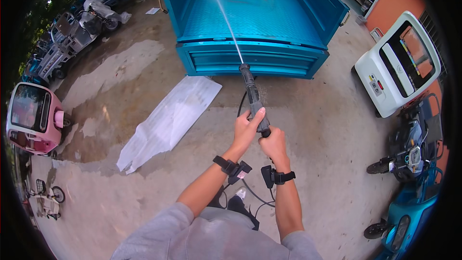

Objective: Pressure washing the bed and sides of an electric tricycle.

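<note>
My left hand (248, 129) is wrapped around the body of a black pressure washer gun (252, 92). Behind it, my right hand (274, 143) grips the gun's rear handle. A thin white jet of water (226, 20) leaves the nozzle and reaches the far left part of a blue metal cargo bed (252, 25). The bed's tailgate (252, 59) faces me, and its ribbed floor looks wet. A dark hose (241, 104) shows behind the gun, and dark cables or hose hang by my legs. Both wrists bear black straps with small devices.
A white sheet (169, 122) lies on the partly wet concrete, left of the bed. Cargo tricycles (68, 39) and a pink-and-white enclosed vehicle (34, 119) stand left. At right are a white vehicle cab (400, 65), a dark motor tricycle (411, 155) and a blue vehicle (400, 227).
</note>
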`<state>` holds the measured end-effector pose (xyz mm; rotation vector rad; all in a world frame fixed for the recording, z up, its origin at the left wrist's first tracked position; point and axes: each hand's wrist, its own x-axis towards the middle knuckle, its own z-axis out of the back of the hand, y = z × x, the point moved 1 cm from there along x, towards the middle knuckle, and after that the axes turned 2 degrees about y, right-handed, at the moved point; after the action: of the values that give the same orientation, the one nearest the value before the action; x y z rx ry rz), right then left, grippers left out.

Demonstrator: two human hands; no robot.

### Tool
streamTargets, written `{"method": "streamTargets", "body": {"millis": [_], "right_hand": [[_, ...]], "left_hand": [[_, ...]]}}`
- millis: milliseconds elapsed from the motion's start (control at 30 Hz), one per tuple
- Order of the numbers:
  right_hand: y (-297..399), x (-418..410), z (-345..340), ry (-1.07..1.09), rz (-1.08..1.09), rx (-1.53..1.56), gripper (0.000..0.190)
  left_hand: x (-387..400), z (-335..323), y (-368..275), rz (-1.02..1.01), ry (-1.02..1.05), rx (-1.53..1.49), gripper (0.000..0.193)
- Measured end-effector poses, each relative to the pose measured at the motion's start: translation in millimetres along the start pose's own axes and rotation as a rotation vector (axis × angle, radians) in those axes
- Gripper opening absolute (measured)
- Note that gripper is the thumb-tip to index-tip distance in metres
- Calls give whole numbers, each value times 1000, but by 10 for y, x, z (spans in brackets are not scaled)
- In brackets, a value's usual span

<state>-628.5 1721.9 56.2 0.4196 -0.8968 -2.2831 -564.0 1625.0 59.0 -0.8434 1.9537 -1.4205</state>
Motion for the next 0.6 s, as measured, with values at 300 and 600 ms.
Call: {"method": "streamTargets", "body": {"millis": [300, 600], "right_hand": [[-183, 7, 129, -43, -21, 48, 17], [-509, -405, 430, -57, -200, 61, 20]], "left_hand": [[-11, -173, 1, 0, 24, 82, 46], [-300, -615, 131, 135, 244, 71, 40]]}}
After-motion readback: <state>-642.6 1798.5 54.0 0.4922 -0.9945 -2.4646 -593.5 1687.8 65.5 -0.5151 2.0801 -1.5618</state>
